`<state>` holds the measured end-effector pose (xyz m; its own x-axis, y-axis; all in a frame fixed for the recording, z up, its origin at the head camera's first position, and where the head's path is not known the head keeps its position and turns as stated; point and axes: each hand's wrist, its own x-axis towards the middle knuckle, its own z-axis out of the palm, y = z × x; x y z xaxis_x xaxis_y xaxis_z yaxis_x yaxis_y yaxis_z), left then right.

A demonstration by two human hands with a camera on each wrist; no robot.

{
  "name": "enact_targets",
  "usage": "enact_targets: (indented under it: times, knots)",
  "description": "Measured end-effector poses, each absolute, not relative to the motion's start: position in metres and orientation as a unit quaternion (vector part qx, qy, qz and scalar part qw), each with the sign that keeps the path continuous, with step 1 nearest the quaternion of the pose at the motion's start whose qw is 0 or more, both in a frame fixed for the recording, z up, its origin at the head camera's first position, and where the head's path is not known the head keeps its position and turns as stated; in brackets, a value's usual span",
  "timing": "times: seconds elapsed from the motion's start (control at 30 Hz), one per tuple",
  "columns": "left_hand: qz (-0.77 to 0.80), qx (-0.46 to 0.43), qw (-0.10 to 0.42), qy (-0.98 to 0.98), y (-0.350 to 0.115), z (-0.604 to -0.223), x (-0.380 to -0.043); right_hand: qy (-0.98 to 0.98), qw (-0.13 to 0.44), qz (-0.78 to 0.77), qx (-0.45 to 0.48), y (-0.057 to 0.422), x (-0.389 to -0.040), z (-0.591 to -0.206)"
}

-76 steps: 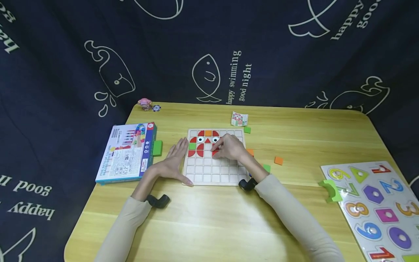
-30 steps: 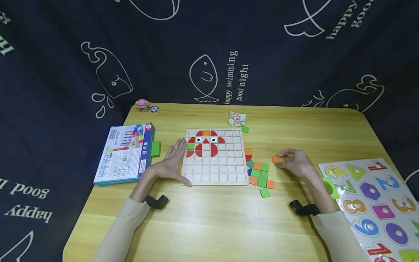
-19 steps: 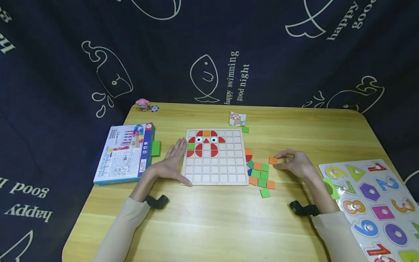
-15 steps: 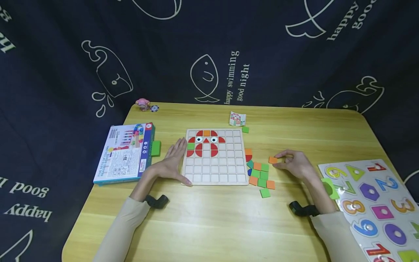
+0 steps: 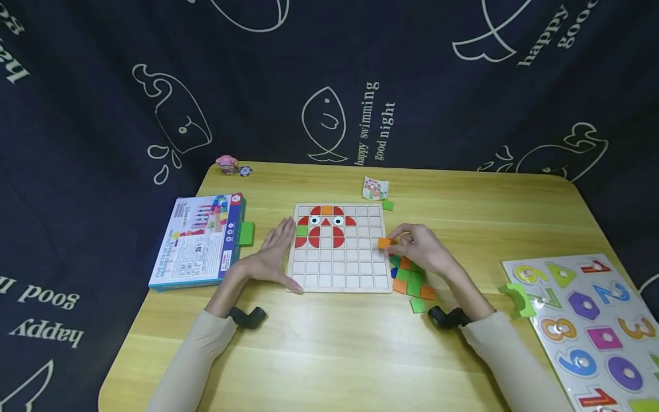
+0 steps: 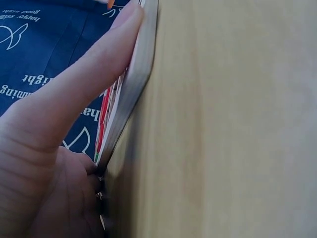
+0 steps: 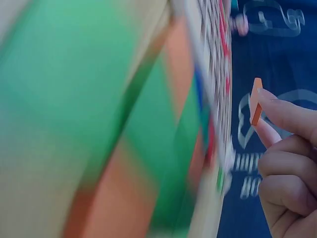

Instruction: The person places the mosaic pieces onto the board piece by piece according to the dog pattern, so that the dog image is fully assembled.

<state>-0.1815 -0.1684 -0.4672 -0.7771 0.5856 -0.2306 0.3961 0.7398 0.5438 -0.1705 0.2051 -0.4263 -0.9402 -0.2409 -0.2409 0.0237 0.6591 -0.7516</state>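
Note:
A square wooden grid board (image 5: 341,280) lies mid-table, with red, green, orange and eye-printed tiles in its upper left cells. Along its left edge rests my left hand (image 5: 268,260), fingers spread and thumb at the lower corner. In the left wrist view the thumb lies against the board's side (image 6: 132,84). Between thumb and index finger my right hand (image 5: 421,247) pinches an orange square tile (image 5: 384,244), held over the board's right edge. The right wrist view shows this tile (image 7: 255,101) edge-on, the other fingers curled.
Green tiles (image 5: 413,280) and orange ones lie right of the board, partly under the right hand. A small pattern card (image 5: 376,187) sits behind it. A boxed toy (image 5: 198,240) and green block (image 5: 247,233) stand left; a number puzzle (image 5: 587,337) and green arch (image 5: 521,299) lie right.
My right hand first left the board for the far orange tile on the table, pinched it, and has carried it left to the board's right edge. The left hand has stayed put.

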Motion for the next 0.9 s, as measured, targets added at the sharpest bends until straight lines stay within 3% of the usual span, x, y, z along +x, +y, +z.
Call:
enact_targets:
  times: [0.2,0.4,0.9]
  knots:
    - [0.239,0.267,0.198,0.912,-0.17,-0.466,-0.179,0.882,0.195,-0.417,-0.103,0.131,-0.184,-0.421]
    - [0.246,0.27,0.196,0.91,-0.17,-0.464,-0.178,0.908,0.163,-0.374,-0.099,0.085,-0.199,-0.422]
    - [0.243,0.273,0.195,0.91,-0.169,-0.467,-0.181,0.942,0.132,-0.277,-0.137,0.068,-0.203,-0.425]
